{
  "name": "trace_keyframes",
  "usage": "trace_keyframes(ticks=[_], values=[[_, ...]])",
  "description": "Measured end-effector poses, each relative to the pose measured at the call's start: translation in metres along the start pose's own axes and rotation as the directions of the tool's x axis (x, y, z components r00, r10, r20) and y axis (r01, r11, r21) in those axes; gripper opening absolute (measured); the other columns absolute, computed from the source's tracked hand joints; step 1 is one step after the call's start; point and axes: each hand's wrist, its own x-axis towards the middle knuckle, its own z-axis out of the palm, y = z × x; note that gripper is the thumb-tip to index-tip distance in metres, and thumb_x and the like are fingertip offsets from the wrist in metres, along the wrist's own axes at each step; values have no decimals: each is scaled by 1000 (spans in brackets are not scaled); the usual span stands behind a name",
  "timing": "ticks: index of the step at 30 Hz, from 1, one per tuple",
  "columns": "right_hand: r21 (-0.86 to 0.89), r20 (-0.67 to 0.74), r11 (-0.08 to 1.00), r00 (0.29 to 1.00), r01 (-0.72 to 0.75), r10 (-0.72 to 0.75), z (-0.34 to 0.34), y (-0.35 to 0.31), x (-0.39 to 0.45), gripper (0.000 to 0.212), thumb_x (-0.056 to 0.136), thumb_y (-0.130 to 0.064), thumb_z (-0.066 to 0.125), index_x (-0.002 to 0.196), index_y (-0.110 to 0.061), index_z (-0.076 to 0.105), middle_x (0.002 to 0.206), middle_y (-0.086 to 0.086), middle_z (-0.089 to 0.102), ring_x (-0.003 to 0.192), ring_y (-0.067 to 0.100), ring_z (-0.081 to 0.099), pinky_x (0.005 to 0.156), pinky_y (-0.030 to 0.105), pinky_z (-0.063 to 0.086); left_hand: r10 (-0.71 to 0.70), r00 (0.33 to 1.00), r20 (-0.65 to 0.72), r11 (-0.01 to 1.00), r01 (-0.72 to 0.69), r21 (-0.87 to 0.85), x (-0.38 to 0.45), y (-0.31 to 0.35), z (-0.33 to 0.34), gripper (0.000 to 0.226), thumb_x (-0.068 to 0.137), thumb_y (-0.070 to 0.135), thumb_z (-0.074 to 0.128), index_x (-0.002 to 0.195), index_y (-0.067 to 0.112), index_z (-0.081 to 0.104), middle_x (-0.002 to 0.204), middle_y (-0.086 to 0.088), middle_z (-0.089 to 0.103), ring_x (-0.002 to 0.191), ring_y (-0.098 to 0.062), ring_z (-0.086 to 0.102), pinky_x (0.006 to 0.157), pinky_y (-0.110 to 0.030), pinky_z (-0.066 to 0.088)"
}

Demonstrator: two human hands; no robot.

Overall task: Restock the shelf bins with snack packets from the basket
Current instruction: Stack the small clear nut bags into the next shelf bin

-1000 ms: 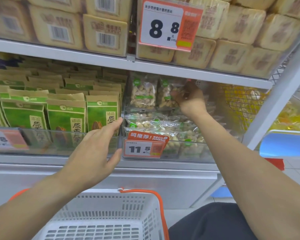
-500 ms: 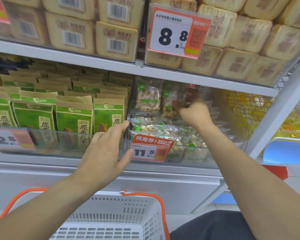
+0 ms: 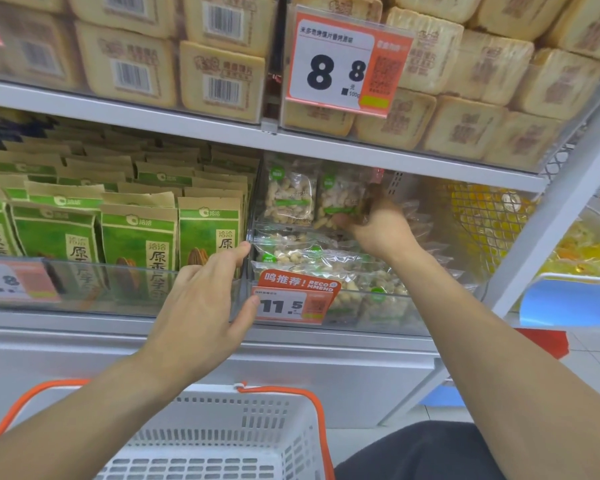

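Observation:
My right hand (image 3: 378, 225) reaches deep into the clear shelf bin (image 3: 361, 308) and grips a clear nut packet (image 3: 340, 199) standing upright at the back, next to another upright nut packet (image 3: 289, 197). More nut packets (image 3: 302, 254) lie flat in the bin's front. My left hand (image 3: 201, 303) has straight fingers against the bin's left front corner, thumb by the 11.5 price tag (image 3: 293, 301). The white basket (image 3: 222, 434) with orange handles sits below; the part of its inside that shows holds no packets.
Green seed packets (image 3: 136, 237) fill the bin to the left. Beige wrapped cakes (image 3: 465, 81) are stacked on the shelf above, behind an 8.8 price tag (image 3: 343, 67). A wire basket with yellow goods (image 3: 482, 216) stands to the right. A white shelf post (image 3: 551, 209) slants at right.
My right hand has stayed at the upright packet at the back of the bin. My left hand has moved slightly closer to the bin's front corner. The view has shifted a little.

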Motion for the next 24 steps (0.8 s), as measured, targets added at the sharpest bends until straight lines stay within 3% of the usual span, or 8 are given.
trace_keyframes(ticks=[6,10,13,17,20,21,24], values=[[6,-57,999,998,37,-37,3,-2,3,55,95,-32,65,140,-11,40,128,11,59,115,33,58,81,28,40,23,1000,-14,1000,-23,3,0,-4,3,64,88,29,68,144,15,39,139,3,54,107,-9,47,96,-26,27],[17,-25,1000,1000,-13,14,7,-2,6,57,96,-32,64,143,-10,40,137,12,56,123,34,54,85,28,40,32,999,-15,999,-31,28,0,-5,5,66,86,27,71,143,13,40,136,0,57,107,-11,48,95,-27,29],[-11,-52,1000,999,14,-15,1,-1,0,52,93,-40,65,129,-6,49,126,13,57,118,33,54,86,31,43,48,999,-5,998,-47,36,-1,-5,4,69,87,27,71,145,12,39,137,-1,56,109,-13,48,99,-34,34],[-101,-74,994,997,-42,35,-16,-3,-22,60,89,-52,65,101,6,59,84,15,59,84,31,60,74,37,47,79,994,-80,995,-75,60,-8,-8,-5,58,88,20,67,141,10,45,136,-6,50,126,-20,44,108,-42,37],[-259,-40,966,999,14,-25,-38,-24,-54,46,87,-49,70,102,-6,60,110,18,59,100,34,58,79,32,41,157,971,-182,987,-146,74,-19,-11,-14,32,86,18,58,116,8,59,117,-6,56,112,-24,52,94,-37,43],[-264,-30,962,996,70,-81,-43,-37,-68,38,86,-47,71,101,-13,64,111,13,61,98,29,60,79,30,40,156,977,-145,987,-150,50,-27,-15,-15,24,87,20,55,109,10,59,110,-3,56,103,-23,55,86,-35,44],[-123,112,956,961,266,-253,-35,-77,-120,21,85,-41,73,81,-21,67,76,-9,67,70,5,63,65,26,47,7,994,111,1000,-10,24,-71,-46,-4,15,94,23,59,107,18,57,104,7,50,88,-21,58,70,-35,45]])
